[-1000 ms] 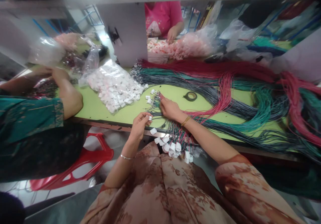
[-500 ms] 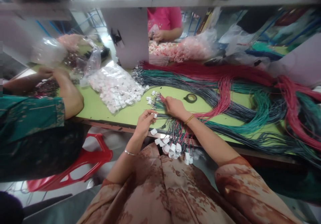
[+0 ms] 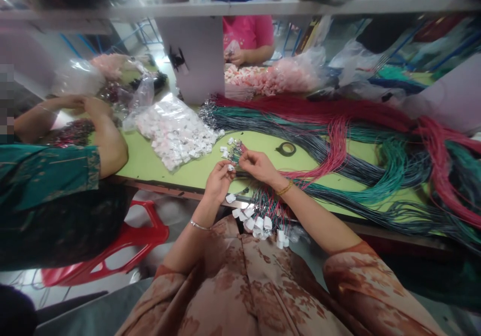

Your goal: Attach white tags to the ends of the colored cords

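Green table, one, before you (image 3: 208, 173). Long red, green and grey wires (image 3: 319, 113), spread across its right side. Clear bag of white connectors (image 3: 175, 135), left of your hands. Wired white connectors (image 3: 259, 223), clustered below the table's near edge. Your right hand (image 3: 259, 166): fingers curled, tips close together beside the wire ends (image 3: 236, 149); grip unclear. Your left hand (image 3: 218, 181): thumb and fingers pinching one small white connector (image 3: 230, 167). Black tape roll (image 3: 286, 149), beyond your right wrist.

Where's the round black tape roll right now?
In the head view, the round black tape roll lies on the green tabletop, just right of the right hand.
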A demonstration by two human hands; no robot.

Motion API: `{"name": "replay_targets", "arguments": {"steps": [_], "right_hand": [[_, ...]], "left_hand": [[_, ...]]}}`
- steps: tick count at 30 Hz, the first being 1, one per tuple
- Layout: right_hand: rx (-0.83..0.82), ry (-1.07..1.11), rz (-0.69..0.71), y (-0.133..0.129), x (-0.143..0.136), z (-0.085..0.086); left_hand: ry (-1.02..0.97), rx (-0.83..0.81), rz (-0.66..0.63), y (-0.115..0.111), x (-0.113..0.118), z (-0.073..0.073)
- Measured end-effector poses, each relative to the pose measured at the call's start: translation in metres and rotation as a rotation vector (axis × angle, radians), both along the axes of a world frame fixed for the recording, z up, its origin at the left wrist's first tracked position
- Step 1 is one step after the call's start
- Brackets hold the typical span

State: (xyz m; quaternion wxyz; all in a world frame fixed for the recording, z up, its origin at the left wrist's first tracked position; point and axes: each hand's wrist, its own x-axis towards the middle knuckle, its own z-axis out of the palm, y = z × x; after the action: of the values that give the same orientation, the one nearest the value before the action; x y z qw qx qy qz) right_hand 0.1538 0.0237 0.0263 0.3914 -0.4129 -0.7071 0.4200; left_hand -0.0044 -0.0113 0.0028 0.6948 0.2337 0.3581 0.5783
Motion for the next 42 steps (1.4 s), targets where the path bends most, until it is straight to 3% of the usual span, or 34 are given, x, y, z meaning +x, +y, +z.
{"name": "replay_targets", "arguments": {"steps": [7,17,25,29,33,36,42], "right_hand": [[0.028,-0.052,-0.016,-0.012,0.005,-0.007],[0.278,-0.264,-0.043,-0.017,0.002,-0.008],[0.276,-0.404,-0.049,-0.025,0.004,-0.009],[0.165,-0.339,0.072,0.0,0.016,-0.001],[0.066,-0.562,-0.237,0.041,0.027,-0.005],[0.016,-0.739,-0.287,0.057,0.026,-0.015],[0.043,-0.74,-0.35,0.054,0.03,-0.016]], "left_hand": [[-0.015,0.022,-0.02,0.0,0.004,0.002],[0.117,0.074,0.063,-0.002,0.016,-0.004],[0.141,0.035,0.069,-0.003,0.017,-0.01],[0.145,0.03,0.058,-0.001,0.012,-0.01],[0.155,0.028,0.087,0.006,0.006,-0.012],[0.155,0.016,0.091,0.008,0.006,-0.015],[0.132,-0.003,0.093,0.004,0.007,-0.016]]}}
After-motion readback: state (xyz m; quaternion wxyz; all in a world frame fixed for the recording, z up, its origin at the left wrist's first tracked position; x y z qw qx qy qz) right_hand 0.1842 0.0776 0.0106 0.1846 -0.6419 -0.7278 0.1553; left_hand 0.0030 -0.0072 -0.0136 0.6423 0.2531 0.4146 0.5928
